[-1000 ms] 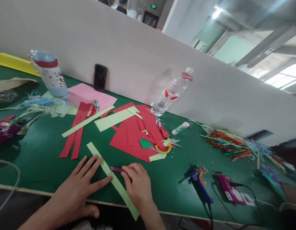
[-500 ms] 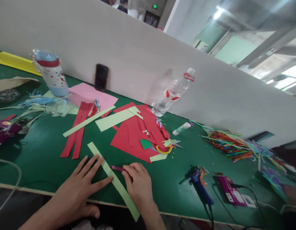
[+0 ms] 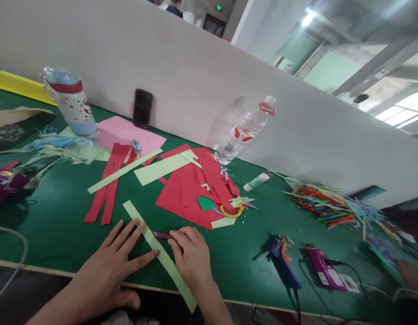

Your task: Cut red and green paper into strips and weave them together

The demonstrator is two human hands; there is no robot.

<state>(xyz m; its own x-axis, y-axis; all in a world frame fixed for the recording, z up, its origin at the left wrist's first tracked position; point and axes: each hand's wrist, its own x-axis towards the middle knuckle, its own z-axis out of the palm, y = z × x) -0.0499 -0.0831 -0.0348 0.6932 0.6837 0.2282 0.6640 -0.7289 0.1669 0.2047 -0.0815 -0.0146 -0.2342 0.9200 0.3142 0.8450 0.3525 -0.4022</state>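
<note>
A long pale green paper strip [image 3: 173,273] lies slantwise at the table's front edge, its lower end jutting past it. My left hand [image 3: 109,266] is open, fingers spread, with fingertips pressing the strip's upper half flat. Just right of the strip, my right hand [image 3: 192,257] pinches a thin purple piece [image 3: 162,235] between thumb and fingers. The piece's free end points left and reaches the strip's right edge or lies close to it. Its exact kind is too small to make out. Past the hands are red paper sheets [image 3: 171,194] and another pale green strip [image 3: 127,169].
Scissors [image 3: 234,212] with yellow handles lie on the red scraps. A glue stick [image 3: 256,182], a water bottle [image 3: 242,133], a phone [image 3: 143,108] and a tumbler [image 3: 73,104] stand or lie farther back. To the right are a blue glue gun [image 3: 285,262] and a purple device [image 3: 327,269].
My right hand has shifted slightly left with the purple piece, bringing its tip closer to the green strip. My left hand and the strip stay in place.
</note>
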